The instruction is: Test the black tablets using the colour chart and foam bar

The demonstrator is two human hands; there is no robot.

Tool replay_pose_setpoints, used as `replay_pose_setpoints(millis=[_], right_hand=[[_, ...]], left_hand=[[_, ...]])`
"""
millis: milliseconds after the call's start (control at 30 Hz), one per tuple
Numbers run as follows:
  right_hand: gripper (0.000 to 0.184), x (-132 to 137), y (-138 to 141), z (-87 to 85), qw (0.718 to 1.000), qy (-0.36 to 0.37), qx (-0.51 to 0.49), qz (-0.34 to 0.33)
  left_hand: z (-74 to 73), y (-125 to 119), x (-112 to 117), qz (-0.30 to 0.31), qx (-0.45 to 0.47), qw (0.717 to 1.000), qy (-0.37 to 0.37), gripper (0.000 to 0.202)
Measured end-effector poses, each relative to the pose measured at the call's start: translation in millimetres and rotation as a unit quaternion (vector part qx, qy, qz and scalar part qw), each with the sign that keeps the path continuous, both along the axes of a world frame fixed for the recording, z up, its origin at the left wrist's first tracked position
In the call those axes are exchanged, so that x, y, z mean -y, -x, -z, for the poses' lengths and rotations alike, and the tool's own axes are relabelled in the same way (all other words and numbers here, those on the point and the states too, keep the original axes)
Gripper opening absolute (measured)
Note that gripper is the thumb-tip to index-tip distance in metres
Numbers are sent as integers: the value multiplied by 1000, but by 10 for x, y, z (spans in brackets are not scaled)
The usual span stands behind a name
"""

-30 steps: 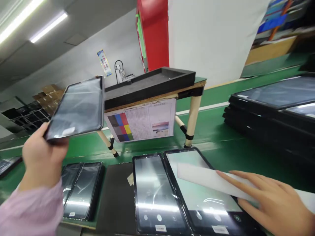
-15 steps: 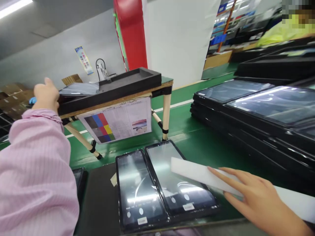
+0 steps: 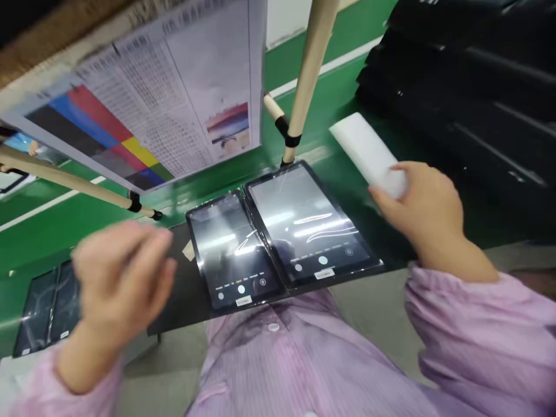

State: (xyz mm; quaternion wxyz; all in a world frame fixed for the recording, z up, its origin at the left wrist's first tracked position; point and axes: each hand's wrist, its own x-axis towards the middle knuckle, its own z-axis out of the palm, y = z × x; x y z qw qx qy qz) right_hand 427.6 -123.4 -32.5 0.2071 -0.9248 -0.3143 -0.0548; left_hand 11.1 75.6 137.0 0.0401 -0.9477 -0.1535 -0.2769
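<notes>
My right hand [image 3: 430,202] grips a white foam-like strip [image 3: 365,150], thumb on one side and fingers on the other. The strip points up and away over the green surface. My left hand [image 3: 125,278] is raised over the dark board at left, blurred, with its fingers curled in and nothing visible in them. Between the hands lie two tablets side by side, a left tablet [image 3: 230,249] and a right tablet [image 3: 304,220]. Their screens are lit and a small white label sits at each near edge. Neither hand touches them.
A table leg [image 3: 310,75] and a printed colour-chart sheet [image 3: 195,87] stand just ahead. Stacked black trays [image 3: 460,104] rise on the right. More tablets [image 3: 47,307] lie at far left. A beige scrap of tape [image 3: 188,251] is stuck beside the left tablet.
The view has tilted down. My left hand has come back from the tray on the far table, to above the dark board. My right hand has swung the strip away from over the right tablet.
</notes>
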Motion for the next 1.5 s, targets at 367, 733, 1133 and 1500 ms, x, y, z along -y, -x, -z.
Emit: replay_pose_setpoints(millis=[367,733,1133,1500], right_hand=[[57,-95,296,96,978,-104,-179,-38],[67,156,427,18,945,-145,-280,-89],[101,373,788,-151,846,-161,-442,-252],[94,409,821,-153,840,-192,-448,-238]], left_hand=[[1427,352,939,-228,-87,923,297,76],[1542,292,1027,-184,-80,931,304,116],[1320,-121,1142,-15,-143,987,70,51],[1230,232,901,-233,-73,940,237,78]])
